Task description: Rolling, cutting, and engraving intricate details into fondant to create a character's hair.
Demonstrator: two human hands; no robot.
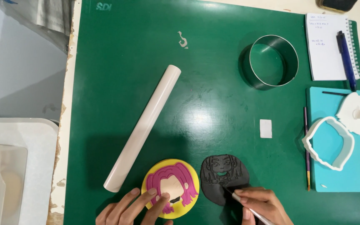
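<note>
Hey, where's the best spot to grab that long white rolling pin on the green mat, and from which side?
Probably take the rolling pin around its middle, coming straight down from above with the fingers across its width. It lies flat and slanted on the green mat, a smooth, even tube with bare mat along both long sides, so a mid-length grip should keep it balanced.

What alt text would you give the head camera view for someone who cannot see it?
On a green cutting mat, a person's left hand rests on a yellow disc bearing a pink-haired figure, while the right hand works a thin tool at a black embossed piece. A white rolling pin, metal ring cutter, notepad and white cutters lie around.
</note>
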